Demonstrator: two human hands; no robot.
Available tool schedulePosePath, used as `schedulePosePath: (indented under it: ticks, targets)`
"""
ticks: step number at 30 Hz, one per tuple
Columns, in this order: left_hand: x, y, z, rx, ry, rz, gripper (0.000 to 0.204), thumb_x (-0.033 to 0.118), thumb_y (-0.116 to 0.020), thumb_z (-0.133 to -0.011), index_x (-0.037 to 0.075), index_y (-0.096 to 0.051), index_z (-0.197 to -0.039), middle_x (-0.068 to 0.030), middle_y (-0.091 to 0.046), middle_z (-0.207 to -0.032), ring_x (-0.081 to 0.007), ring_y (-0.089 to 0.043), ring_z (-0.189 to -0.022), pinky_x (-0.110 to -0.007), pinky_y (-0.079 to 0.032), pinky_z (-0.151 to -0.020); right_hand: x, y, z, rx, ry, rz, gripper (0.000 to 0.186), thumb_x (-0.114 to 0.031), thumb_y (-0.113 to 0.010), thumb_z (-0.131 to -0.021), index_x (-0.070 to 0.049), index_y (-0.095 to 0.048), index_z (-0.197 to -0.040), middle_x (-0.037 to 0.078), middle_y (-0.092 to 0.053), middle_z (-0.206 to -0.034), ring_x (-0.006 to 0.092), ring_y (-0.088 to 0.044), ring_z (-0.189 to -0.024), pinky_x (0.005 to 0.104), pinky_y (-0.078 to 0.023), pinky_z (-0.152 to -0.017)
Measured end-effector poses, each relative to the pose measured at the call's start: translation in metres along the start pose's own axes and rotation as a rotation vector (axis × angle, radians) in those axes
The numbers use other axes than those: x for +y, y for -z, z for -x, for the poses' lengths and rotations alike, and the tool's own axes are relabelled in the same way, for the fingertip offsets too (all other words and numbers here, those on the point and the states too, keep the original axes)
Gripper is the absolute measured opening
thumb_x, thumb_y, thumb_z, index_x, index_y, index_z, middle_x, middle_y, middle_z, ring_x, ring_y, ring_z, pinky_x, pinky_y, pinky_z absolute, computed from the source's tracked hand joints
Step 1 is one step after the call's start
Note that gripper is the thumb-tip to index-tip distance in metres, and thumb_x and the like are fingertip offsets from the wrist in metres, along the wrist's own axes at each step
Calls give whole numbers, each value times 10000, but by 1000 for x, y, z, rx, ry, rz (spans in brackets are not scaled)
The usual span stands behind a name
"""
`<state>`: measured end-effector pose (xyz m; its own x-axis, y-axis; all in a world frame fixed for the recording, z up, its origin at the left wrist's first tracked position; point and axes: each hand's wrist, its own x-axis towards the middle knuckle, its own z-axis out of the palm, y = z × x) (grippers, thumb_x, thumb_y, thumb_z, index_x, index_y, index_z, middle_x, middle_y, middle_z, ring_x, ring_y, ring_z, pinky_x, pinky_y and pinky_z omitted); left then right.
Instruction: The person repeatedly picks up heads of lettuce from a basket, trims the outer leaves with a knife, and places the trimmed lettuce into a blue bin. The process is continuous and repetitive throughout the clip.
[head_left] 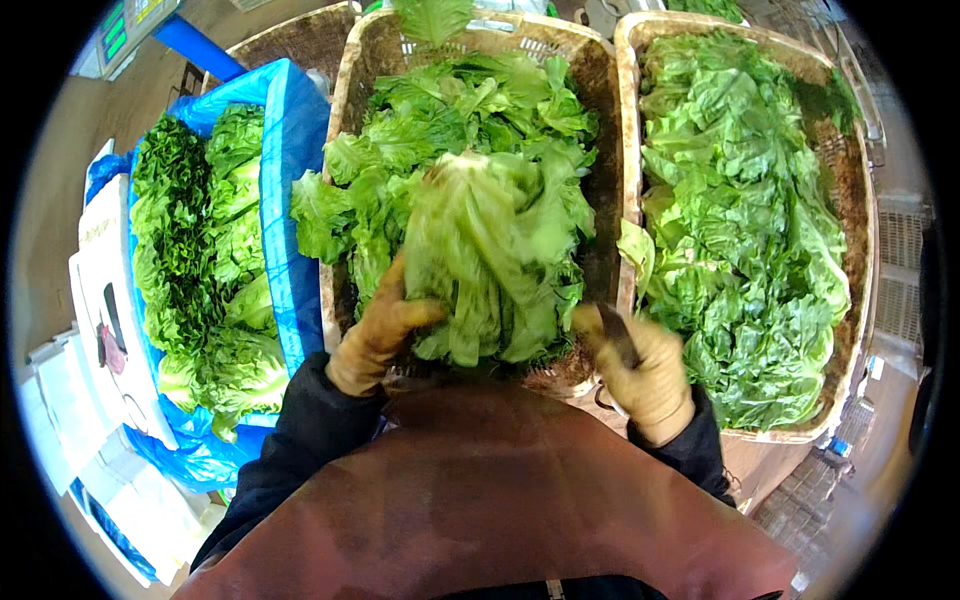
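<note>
A head of leafy green lettuce [480, 260], smeared by motion, is in front of me above the middle crate, its pale base at the far end. My left hand [378, 335], in a yellowish glove, grips its left side, with the thumb across the leaves and other fingers partly hidden. To the right of the lettuce, my gloved right hand [645, 375] is closed around a dark-handled tool [618, 337]; its working end is not clear enough to name. Loose lettuce leaves [480, 95] fill the middle crate [342, 110] beneath.
At right stands another dirty pale crate [868, 250] heaped with lettuce [740, 220]. On the left, a blue-lined crate [285, 200] holds packed greens [200, 250]. A blue post [200, 47] and a device with a green display [115, 35] stand at the far left.
</note>
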<state>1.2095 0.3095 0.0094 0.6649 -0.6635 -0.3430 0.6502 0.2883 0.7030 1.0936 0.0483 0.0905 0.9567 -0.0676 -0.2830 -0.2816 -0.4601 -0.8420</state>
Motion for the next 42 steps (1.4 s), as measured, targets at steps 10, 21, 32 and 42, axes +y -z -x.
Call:
schedulePosePath:
  ticks: [10,21,32,42]
  targets:
    - [-15,-21,104,78,164,65,1035,82,-880,-618,41,-349,-1506,-125,-476,-1471,-239,-439,-1376,-398,-320,-1165,18,3,-54,-74,272,959,390,-41,-563,-825,-94,-636,-1205,159,-692,-986,291,-691,-775,403,-561,-645]
    - [5,8,86,23,23,-181,1075,78,-901,-558,10,-362,-1486,-137,-484,-1446,-269,-482,-1328,-397,-382,-1119,-52,-34,-48,-285,-186,-630,492,-105,-829,-781,19,-643,-1219,85,-701,-1006,129,-641,-859,271,-513,-780]
    - [-11,0,56,-269,275,404,1096,349,-856,-693,44,-260,-1561,-114,-446,-1518,-242,-474,-1359,-385,-378,-1140,-66,32,-75,-269,86,-35,602,-159,-855,-765,-46,-620,-1307,74,-705,-1109,136,-651,-954,278,-530,-828]
    - [-40,17,37,174,-80,466,625,405,-584,-987,47,-417,-1472,-139,-518,-1438,-288,-561,-1260,-477,-489,-1047,-40,-15,-66,-148,160,-359,523,-414,-771,-826,-21,-680,-1159,125,-656,-1106,200,-632,-950,320,-514,-810]
